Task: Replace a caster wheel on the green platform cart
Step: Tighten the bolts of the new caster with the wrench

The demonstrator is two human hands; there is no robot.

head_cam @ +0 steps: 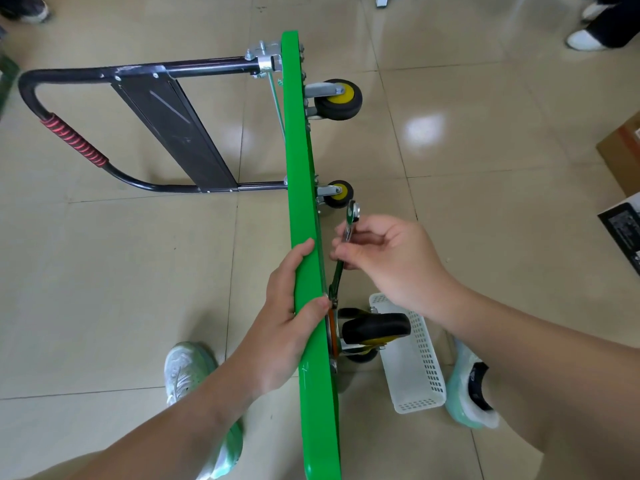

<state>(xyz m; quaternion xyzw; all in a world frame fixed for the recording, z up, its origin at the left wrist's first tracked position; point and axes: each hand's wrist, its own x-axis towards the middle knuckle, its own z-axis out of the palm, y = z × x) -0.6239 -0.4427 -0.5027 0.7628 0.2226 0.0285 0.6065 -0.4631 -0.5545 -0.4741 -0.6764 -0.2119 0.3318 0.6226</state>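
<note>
The green platform cart (300, 174) stands on its long edge on the floor, its underside facing right. My left hand (287, 310) grips the deck's upper edge, thumb on the underside side. My right hand (388, 258) pinches a silver wrench (341, 258) whose lower end sits at the mounting plate of the nearest caster wheel (375, 329), black with a yellow hub. Two more casters (341, 98) (338, 194) stick out farther along the underside. The cart's black folding handle (138, 129) with its red grip lies flat on the floor to the left.
A white perforated plastic basket (420, 368) lies on the tile floor just right of the nearest caster. My feet in pale shoes (188, 368) (471, 393) stand either side of the deck. Cardboard boxes (623, 157) sit at the right edge. Other people's shoes (588, 36) show at top.
</note>
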